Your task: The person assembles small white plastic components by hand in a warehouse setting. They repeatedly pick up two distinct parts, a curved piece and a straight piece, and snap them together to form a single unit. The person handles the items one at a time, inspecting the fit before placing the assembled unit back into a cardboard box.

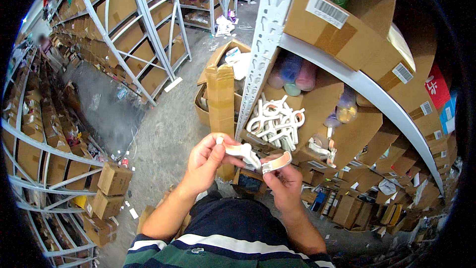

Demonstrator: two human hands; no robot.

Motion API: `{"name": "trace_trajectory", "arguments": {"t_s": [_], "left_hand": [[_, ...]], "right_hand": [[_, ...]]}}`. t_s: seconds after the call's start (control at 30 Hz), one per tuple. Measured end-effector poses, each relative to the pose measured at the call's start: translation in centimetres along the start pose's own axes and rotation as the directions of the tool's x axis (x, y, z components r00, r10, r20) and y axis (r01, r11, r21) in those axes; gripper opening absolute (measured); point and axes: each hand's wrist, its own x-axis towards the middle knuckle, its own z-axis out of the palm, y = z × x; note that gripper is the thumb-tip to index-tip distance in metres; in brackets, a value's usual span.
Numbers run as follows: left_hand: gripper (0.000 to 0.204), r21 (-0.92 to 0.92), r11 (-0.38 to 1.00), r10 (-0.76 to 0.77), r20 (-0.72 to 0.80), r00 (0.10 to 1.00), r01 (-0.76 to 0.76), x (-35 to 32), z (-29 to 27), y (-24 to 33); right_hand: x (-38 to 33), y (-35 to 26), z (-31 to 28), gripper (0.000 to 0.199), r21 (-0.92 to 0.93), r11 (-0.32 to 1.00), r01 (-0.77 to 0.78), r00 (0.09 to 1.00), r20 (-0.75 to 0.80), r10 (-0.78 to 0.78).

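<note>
- Left hand (206, 161) pinches one end of a white-and-orange plastic hook (241, 151).
- Right hand (283, 181) pinches the hook's other piece (curved, orange-lined), near the open box of hooks (277, 119).

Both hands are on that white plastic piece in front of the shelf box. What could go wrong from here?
The white plastic piece is pinched only at its ends by the left hand and right hand, so it might slip and fall to the littered floor. The open box of similar pieces tilts outward; reaching in could spill some.
</note>
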Motion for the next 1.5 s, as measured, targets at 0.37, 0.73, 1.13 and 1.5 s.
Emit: {"name": "trace_trajectory", "arguments": {"t_s": [0.37,0.73,1.13,1.5], "left_hand": [[0.035,0.255,0.964,0.068,0.065,0.996,-0.082,-1.9,0.3,0.1],[0.025,0.467,0.835,0.270,0.113,0.956,-0.291,-2.0,-0.2,-0.3],[0.024,0.615,0.699,0.313,0.196,0.929,-0.365,-1.9,1.1,0.1],[0.029,0.613,0.574,0.510,0.252,0.823,-0.543,-2.1,2.1,-0.2]], "right_hand": [[0.9,0.4,2.6,0.022,-0.169,0.972,0.164,0.985,-0.027,-0.171],[0.6,0.4,2.0,0.032,-0.383,0.845,0.374,0.919,0.033,-0.392],[0.0,-1.2,1.3,0.029,-0.522,0.739,0.426,0.893,0.115,-0.435],[0.0,-1.0,0.9,0.031,-0.515,0.712,0.478,0.850,0.066,-0.523]]}}
